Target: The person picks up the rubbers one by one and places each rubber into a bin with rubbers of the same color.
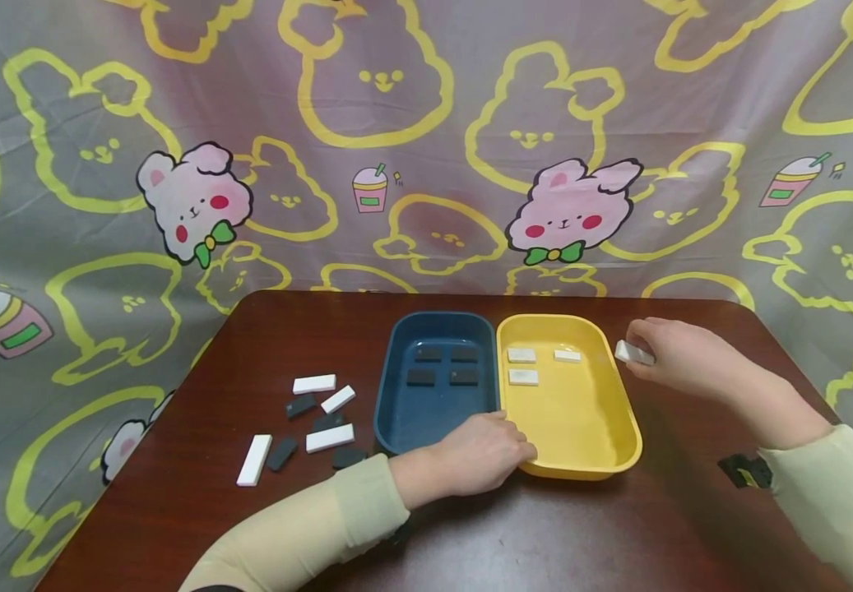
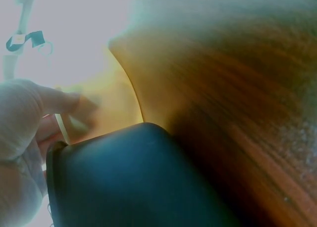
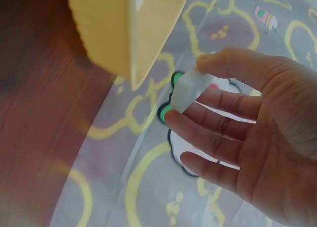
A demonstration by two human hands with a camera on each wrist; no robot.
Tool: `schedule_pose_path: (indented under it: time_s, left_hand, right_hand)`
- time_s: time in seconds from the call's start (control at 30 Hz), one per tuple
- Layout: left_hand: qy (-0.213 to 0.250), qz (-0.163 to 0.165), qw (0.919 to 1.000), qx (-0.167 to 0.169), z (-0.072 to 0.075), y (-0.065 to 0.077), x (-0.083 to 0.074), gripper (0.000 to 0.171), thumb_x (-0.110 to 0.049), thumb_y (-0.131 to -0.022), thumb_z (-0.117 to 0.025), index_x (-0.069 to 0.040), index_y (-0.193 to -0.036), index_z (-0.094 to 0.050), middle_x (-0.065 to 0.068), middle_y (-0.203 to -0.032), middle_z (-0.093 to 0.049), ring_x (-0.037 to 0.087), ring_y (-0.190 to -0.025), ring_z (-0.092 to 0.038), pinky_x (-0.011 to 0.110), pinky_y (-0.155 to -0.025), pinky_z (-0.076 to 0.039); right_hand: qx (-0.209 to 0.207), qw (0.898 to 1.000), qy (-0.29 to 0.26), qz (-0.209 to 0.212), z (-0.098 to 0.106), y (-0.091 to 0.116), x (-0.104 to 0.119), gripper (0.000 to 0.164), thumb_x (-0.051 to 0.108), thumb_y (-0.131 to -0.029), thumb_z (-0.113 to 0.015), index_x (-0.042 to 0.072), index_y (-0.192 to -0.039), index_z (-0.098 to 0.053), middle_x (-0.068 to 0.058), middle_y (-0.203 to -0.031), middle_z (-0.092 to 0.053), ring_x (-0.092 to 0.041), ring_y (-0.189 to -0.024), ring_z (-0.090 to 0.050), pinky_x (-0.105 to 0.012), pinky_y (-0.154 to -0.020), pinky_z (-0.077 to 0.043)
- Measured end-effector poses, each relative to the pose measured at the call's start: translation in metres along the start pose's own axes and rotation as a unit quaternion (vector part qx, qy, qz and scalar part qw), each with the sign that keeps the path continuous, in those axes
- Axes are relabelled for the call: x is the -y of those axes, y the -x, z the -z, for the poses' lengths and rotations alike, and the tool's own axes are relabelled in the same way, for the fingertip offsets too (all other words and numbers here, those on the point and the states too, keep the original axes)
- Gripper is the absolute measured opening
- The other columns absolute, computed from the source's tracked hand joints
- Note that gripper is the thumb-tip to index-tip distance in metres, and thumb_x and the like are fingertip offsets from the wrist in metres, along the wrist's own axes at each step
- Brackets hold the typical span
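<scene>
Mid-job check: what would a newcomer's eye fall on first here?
Probably the bright yellow tray on the table, standing beside the blue tray. Next, the white block in the grip of the right hand, beyond the yellow tray's right side. Behind the table, the backdrop draws the eye with its cartoon animals.

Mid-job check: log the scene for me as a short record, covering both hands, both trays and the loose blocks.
Right hand: right hand pinches a white block, just outside the yellow tray's right side
Left hand: left hand at the trays' near edges, where they meet; grip unclear
Blue tray: blue tray holds four dark blocks
Yellow tray: yellow tray holds three white blocks
Loose, left of blue tray: four loose white blocks, four loose dark blocks
Surface: brown table
</scene>
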State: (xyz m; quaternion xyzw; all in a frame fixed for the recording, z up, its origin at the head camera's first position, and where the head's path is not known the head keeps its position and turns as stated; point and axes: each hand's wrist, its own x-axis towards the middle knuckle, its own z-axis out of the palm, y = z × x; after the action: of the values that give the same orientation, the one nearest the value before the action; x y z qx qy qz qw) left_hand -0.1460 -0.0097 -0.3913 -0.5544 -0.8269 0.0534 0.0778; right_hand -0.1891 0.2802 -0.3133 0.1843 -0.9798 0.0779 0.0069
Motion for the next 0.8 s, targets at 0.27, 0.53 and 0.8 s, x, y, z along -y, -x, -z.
schedule_pose_path:
  time_s: [0.27,0.53,0.8]
  left_hand:
    - [-0.01,-0.002,0.9999,-0.006,-0.001,0.0,0.001,0.018,-0.011,-0.093,-0.058,-0.024,-0.096,-0.071,-0.01,-0.085,-0.067,0.006,-0.085,-0.062,0.031,-0.096,-0.044]
    - [-0.026,-0.003,0.9995,-0.016,-0.001,0.001,0.0,0.018,-0.01,-0.09,-0.06,-0.024,-0.091,-0.071,-0.011,-0.08,-0.064,0.005,-0.083,-0.062,0.032,-0.095,-0.044]
    - [-0.02,-0.005,0.9996,-0.017,-0.002,0.001,0.0,0.017,-0.01,-0.09,-0.061,-0.024,-0.091,-0.07,-0.011,-0.079,-0.064,0.005,-0.081,-0.061,0.031,-0.094,-0.045]
  right_hand:
    - [0.027,0.998,0.024,0.045,-0.008,-0.024,0.026,0.024,0.014,-0.077,-0.079,0.008,-0.092,-0.062,0.001,-0.077,-0.054,-0.016,-0.065,-0.049,-0.037,-0.064,-0.05]
    - [0.056,0.992,0.053,0.1,-0.03,-0.05,0.037,0.023,0.008,-0.077,-0.08,0.006,-0.093,-0.063,-0.001,-0.077,-0.055,-0.018,-0.065,-0.049,-0.037,-0.066,-0.049]
    - [0.081,0.988,0.074,0.113,-0.057,-0.065,0.029,0.015,0.003,-0.08,-0.073,0.008,-0.085,-0.06,-0.001,-0.073,-0.05,-0.019,-0.067,-0.046,-0.036,-0.067,-0.046]
